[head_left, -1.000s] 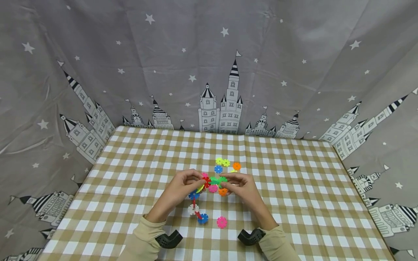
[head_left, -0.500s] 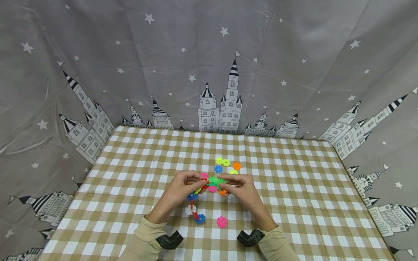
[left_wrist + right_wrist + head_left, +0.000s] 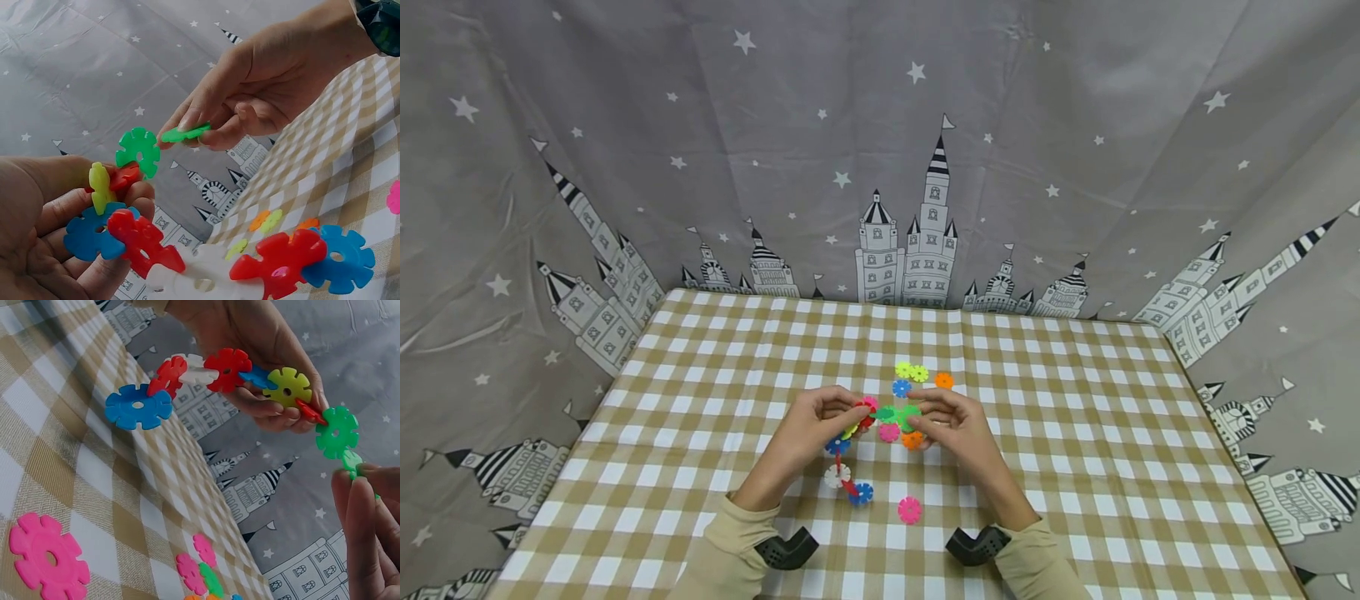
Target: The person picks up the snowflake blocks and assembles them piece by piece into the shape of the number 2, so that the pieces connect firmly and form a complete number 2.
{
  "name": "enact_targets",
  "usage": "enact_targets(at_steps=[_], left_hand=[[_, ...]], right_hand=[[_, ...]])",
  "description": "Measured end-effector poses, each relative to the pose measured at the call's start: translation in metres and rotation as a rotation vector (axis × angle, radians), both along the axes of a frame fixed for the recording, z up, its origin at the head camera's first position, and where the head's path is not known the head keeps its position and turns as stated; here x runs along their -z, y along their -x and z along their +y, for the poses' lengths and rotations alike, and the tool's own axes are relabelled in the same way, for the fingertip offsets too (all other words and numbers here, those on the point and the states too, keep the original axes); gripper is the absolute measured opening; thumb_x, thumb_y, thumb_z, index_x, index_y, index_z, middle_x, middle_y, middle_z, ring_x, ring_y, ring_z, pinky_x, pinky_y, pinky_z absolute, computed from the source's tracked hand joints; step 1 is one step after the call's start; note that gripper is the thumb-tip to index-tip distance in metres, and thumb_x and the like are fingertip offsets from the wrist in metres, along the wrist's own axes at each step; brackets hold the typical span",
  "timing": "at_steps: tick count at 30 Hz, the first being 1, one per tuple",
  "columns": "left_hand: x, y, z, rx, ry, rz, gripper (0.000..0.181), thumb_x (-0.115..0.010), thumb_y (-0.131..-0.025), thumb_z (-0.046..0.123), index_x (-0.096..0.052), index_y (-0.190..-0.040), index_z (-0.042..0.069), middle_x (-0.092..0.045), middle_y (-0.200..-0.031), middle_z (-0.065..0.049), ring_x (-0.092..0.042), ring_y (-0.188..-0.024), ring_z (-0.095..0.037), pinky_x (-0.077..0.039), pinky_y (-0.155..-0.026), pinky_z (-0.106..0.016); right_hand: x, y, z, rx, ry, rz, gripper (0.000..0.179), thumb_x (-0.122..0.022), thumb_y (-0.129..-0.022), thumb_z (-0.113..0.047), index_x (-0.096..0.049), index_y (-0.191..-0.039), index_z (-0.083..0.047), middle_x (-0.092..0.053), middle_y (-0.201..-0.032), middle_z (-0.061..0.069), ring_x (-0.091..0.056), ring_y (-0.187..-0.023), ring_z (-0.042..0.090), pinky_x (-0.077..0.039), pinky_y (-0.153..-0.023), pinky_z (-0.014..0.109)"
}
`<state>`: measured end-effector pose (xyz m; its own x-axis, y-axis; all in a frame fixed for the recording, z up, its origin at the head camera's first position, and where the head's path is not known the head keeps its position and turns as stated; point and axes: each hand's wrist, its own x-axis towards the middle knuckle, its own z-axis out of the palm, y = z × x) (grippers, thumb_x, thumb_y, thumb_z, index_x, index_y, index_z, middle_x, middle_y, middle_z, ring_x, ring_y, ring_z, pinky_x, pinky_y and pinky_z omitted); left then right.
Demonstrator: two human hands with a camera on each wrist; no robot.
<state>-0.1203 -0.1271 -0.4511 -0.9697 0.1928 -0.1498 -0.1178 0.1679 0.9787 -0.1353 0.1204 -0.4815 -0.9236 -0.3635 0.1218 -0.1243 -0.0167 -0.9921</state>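
My left hand (image 3: 805, 429) holds a chain of slotted plastic flower discs, gripping it near a red disc (image 3: 124, 177) and a yellow disc (image 3: 287, 386). From there the chain hangs toward me through blue, red and white discs to a blue disc (image 3: 861, 493) at its free end. At the other end a green disc (image 3: 337, 433) sticks out beyond the left fingers. My right hand (image 3: 958, 423) pinches a second green disc (image 3: 185, 133) between thumb and fingers. Its edge meets the chain's green disc in the right wrist view; whether the slots interlock I cannot tell.
On the checked tablecloth (image 3: 1075, 400) a loose pink disc (image 3: 909, 510) lies near me. Beyond the hands are yellow discs (image 3: 919, 373), a blue disc (image 3: 901, 389) and an orange disc (image 3: 943, 381). More discs lie beneath the hands. A grey curtain (image 3: 1000, 167) hangs behind.
The left hand has shifted slightly left, and the chain's hanging end has swung a little left and up. The green disc at the chain's end has tilted. Both hands keep their holds.
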Motion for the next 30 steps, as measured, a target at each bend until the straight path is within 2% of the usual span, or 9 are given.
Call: enact_targets(at_steps=[3, 7, 10, 13, 18, 21, 24, 30], left_hand=[[0.0009, 0.0000, 0.0007, 0.031, 0.003, 0.022, 0.025, -0.073, -0.098, 0.022, -0.074, -0.108, -0.001, -0.080, -0.099, -0.013, -0.077, -0.088, -0.022, -0.059, -0.075, -0.024], [0.0029, 0.0003, 0.0011, 0.052, 0.007, 0.037, 0.026, -0.074, -0.097, 0.022, -0.074, -0.106, -0.002, -0.079, -0.097, -0.016, -0.076, -0.085, -0.018, -0.059, -0.074, -0.024], [0.0036, 0.0008, 0.0007, 0.059, -0.001, 0.033, 0.025, -0.073, -0.098, 0.022, -0.074, -0.105, -0.002, -0.079, -0.096, -0.019, -0.077, -0.085, -0.023, -0.059, -0.073, -0.025], [0.0033, 0.0008, 0.0005, 0.062, -0.004, 0.029, 0.024, -0.073, -0.098, 0.022, -0.074, -0.105, -0.001, -0.079, -0.096, -0.017, -0.077, -0.086, -0.024, -0.059, -0.073, -0.025], [0.0025, 0.0004, 0.0010, 0.065, 0.015, 0.042, 0.024, -0.073, -0.098, 0.021, -0.074, -0.104, -0.002, -0.080, -0.094, -0.013, -0.075, -0.082, -0.014, -0.057, -0.072, -0.025], [0.0030, 0.0001, 0.0022, 0.060, 0.016, 0.041, 0.023, -0.073, -0.097, 0.020, -0.074, -0.102, -0.003, -0.079, -0.093, -0.013, -0.074, -0.081, -0.011, -0.057, -0.072, -0.024], [0.0044, 0.0001, 0.0036, 0.057, 0.010, 0.047, 0.023, -0.073, -0.097, 0.019, -0.074, -0.100, -0.004, -0.079, -0.091, -0.013, -0.073, -0.080, -0.011, -0.057, -0.072, -0.024], [0.0066, -0.0004, 0.0057, 0.057, -0.024, 0.057, 0.023, -0.073, -0.098, 0.017, -0.073, -0.098, -0.006, -0.077, -0.087, -0.011, -0.071, -0.075, -0.010, -0.057, -0.070, -0.024]], right_hand=[[0.0010, 0.0003, -0.0004, 0.000, -0.015, 0.033, 0.032, -0.074, -0.094, -0.005, -0.067, -0.121, 0.011, -0.072, -0.112, 0.029, -0.073, -0.081, 0.012, -0.062, -0.059, 0.034], [0.0020, 0.0006, -0.0003, 0.000, -0.055, 0.061, 0.028, -0.073, -0.095, -0.006, -0.071, -0.119, 0.008, -0.072, -0.116, 0.027, -0.071, -0.079, 0.017, -0.062, -0.058, 0.033], [0.0020, 0.0009, -0.0001, -0.005, -0.089, 0.076, 0.025, -0.073, -0.096, -0.007, -0.074, -0.119, 0.003, -0.074, -0.117, 0.023, -0.069, -0.074, 0.023, -0.061, -0.056, 0.034], [0.0018, 0.0012, -0.0005, -0.024, -0.094, 0.110, 0.024, -0.072, -0.096, -0.006, -0.075, -0.119, 0.002, -0.074, -0.119, 0.025, -0.068, -0.070, 0.026, -0.060, -0.054, 0.039], [0.0021, 0.0006, -0.0024, -0.030, -0.079, 0.161, 0.023, -0.073, -0.095, -0.004, -0.074, -0.116, 0.005, -0.076, -0.104, 0.026, -0.072, -0.069, 0.031, -0.061, -0.056, 0.045], [0.0029, -0.0005, -0.0028, -0.008, -0.083, 0.141, 0.019, -0.075, -0.094, -0.006, -0.076, -0.110, 0.003, -0.077, -0.093, 0.022, -0.075, -0.070, 0.034, -0.062, -0.061, 0.048], [0.0028, -0.0013, -0.0025, -0.001, -0.073, 0.110, 0.015, -0.075, -0.094, -0.007, -0.077, -0.107, 0.001, -0.078, -0.093, 0.022, -0.075, -0.069, 0.035, -0.063, -0.064, 0.049], [0.0008, -0.0014, -0.0019, -0.030, -0.032, 0.098, 0.016, -0.073, -0.095, -0.004, -0.075, -0.108, 0.006, -0.077, -0.096, 0.027, -0.075, -0.068, 0.037, -0.062, -0.064, 0.049]])
